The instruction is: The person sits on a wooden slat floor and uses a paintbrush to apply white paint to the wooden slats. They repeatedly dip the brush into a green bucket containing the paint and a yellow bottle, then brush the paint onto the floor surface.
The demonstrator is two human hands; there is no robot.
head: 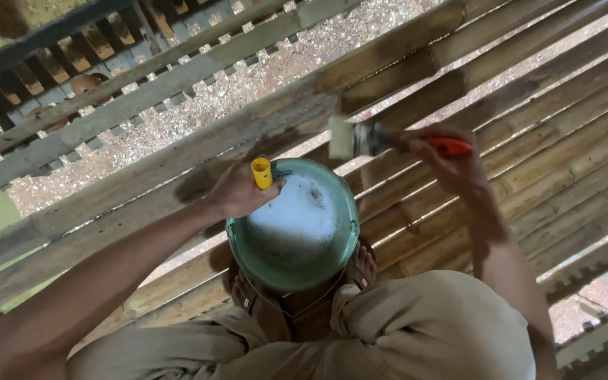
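While the right hand (452, 158) grips an orange-handled brush (360, 139) against the far bamboo rail (304, 105) and the left hand (237, 191) clasps a yellow handle (262, 172) at the near green bucket (293, 225), only a dark patch looks coated, most slats (564, 134) remaining bare.

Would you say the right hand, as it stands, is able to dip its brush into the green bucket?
Probably yes: the right hand holds the brush just above the green bucket's open rim, and the left hand sits at the far edge.
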